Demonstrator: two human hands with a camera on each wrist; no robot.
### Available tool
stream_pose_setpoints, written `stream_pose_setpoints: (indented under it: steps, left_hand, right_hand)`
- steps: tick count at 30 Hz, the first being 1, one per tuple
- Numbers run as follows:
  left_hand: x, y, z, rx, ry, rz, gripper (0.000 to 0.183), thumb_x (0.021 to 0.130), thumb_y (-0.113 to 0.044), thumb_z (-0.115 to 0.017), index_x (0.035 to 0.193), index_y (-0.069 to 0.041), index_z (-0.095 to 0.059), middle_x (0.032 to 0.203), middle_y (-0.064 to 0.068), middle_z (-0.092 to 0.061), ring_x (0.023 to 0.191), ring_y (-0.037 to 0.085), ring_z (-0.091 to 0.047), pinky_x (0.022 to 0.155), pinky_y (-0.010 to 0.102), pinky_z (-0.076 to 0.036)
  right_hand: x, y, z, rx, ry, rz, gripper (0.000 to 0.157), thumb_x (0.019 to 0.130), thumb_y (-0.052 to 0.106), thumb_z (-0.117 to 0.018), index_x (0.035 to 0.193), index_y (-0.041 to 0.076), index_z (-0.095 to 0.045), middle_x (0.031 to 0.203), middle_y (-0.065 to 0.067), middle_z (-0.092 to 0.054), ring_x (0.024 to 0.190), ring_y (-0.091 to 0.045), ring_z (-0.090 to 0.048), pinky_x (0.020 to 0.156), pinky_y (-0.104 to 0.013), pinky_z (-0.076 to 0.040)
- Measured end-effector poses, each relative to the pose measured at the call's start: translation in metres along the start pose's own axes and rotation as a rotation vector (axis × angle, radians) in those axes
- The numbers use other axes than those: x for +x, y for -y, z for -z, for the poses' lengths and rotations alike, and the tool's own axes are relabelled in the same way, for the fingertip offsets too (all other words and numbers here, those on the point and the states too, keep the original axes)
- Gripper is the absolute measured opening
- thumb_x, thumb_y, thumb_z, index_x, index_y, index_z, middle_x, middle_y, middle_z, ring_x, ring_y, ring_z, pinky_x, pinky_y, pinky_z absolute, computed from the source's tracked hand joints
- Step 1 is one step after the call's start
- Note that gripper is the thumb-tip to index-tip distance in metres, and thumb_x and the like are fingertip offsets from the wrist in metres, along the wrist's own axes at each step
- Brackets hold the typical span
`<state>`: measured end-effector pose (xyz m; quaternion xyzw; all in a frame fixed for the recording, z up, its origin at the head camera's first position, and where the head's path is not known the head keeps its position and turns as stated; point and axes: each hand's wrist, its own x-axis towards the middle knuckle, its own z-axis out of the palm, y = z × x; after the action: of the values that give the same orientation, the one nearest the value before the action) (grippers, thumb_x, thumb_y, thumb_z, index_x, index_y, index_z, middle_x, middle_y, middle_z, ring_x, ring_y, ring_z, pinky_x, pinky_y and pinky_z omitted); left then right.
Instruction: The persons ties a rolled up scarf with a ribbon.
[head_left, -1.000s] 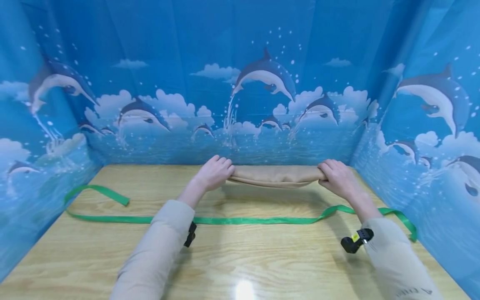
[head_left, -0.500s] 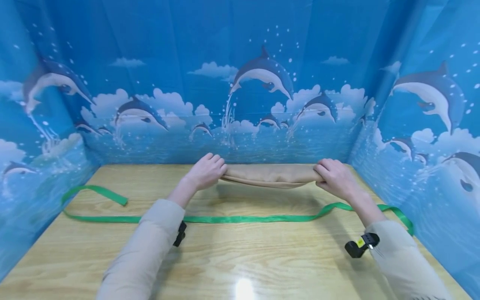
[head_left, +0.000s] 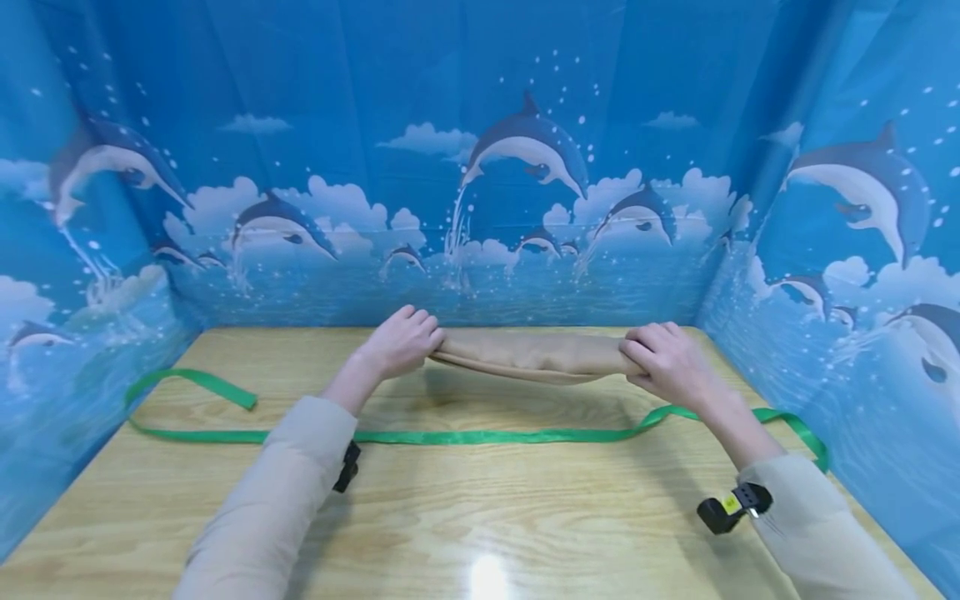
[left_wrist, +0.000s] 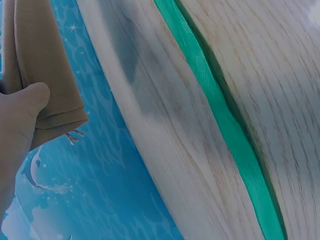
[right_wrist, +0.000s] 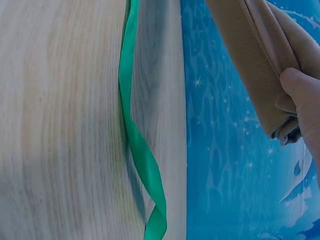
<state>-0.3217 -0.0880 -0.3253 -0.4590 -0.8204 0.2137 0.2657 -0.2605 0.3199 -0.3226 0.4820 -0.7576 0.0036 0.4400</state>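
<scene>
A folded tan cloth (head_left: 532,354) is held up above the back of the table, stretched between both hands and sagging slightly in the middle. My left hand (head_left: 405,342) grips its left end, thumb (left_wrist: 37,95) on the near face in the left wrist view. At the other end, my right hand (head_left: 667,362) holds the cloth, the thumb (right_wrist: 295,82) pressing on its layered folds in the right wrist view. A few short strands (left_wrist: 75,135) stick out at the cloth's left end. Most fingers are hidden behind the cloth in the wrist views.
A long green ribbon (head_left: 480,437) lies across the wooden table (head_left: 525,508), curling back at its left end and twisting toward the right edge. A blue dolphin-print curtain (head_left: 360,167) encloses the back and both sides. Both wrists carry small black cameras (head_left: 723,510).
The left hand has moved left with its end of the cloth. The right hand has shifted slightly left and down. Both keep their hold, and the ribbon lies as before.
</scene>
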Motion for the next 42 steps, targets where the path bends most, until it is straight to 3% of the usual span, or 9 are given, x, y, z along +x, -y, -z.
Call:
stream_pose_setpoints:
  steps: [13,19,27,36,42]
  left_hand:
    - [-0.011,0.007,0.002,-0.022,0.074,0.018,0.024,0.08,-0.019,-0.07,0.096,-0.005,-0.058,0.092,0.01,-0.058,0.086,0.026,-0.055,0.077,0.038,-0.043]
    - [-0.013,0.008,-0.002,-0.021,0.049,0.021,0.013,0.083,-0.013,-0.065,0.091,-0.006,-0.058,0.087,0.009,-0.057,0.081,0.025,-0.054,0.073,0.038,-0.042]
    - [-0.013,0.009,-0.004,0.011,0.025,0.022,0.005,0.088,-0.011,-0.059,0.09,-0.006,-0.058,0.086,0.009,-0.057,0.079,0.025,-0.054,0.072,0.038,-0.041]
    - [-0.012,0.012,-0.006,0.054,-0.014,0.029,0.006,0.087,-0.011,-0.061,0.09,-0.006,-0.059,0.091,0.01,-0.061,0.085,0.027,-0.056,0.088,0.046,-0.039]
    - [-0.01,0.015,-0.005,0.064,-0.027,0.027,0.006,0.086,-0.008,-0.061,0.091,-0.006,-0.061,0.093,0.01,-0.062,0.087,0.027,-0.056,0.091,0.046,-0.038]
  right_hand:
    - [0.014,0.019,0.001,0.045,-0.056,0.067,0.023,0.089,0.014,-0.044,0.084,0.0,-0.062,0.082,-0.015,-0.058,0.07,-0.032,-0.055,0.058,-0.044,-0.046]
    - [0.022,0.032,0.002,0.045,-0.108,0.12,0.02,0.085,0.008,-0.046,0.081,0.0,-0.063,0.079,-0.014,-0.059,0.066,-0.03,-0.056,0.055,-0.041,-0.047]
    - [0.04,0.05,0.006,0.045,-0.184,0.19,0.023,0.09,0.004,-0.046,0.075,0.002,-0.063,0.074,-0.013,-0.058,0.059,-0.026,-0.052,0.046,-0.037,-0.043]
    - [0.06,0.071,0.012,0.025,-0.254,0.255,0.023,0.085,-0.004,-0.045,0.072,0.004,-0.062,0.07,-0.011,-0.057,0.055,-0.023,-0.05,0.044,-0.031,-0.042]
    - [0.072,0.082,0.011,0.055,-0.286,0.288,0.021,0.084,-0.003,-0.046,0.072,0.005,-0.062,0.07,-0.01,-0.057,0.054,-0.021,-0.049,0.044,-0.028,-0.042]
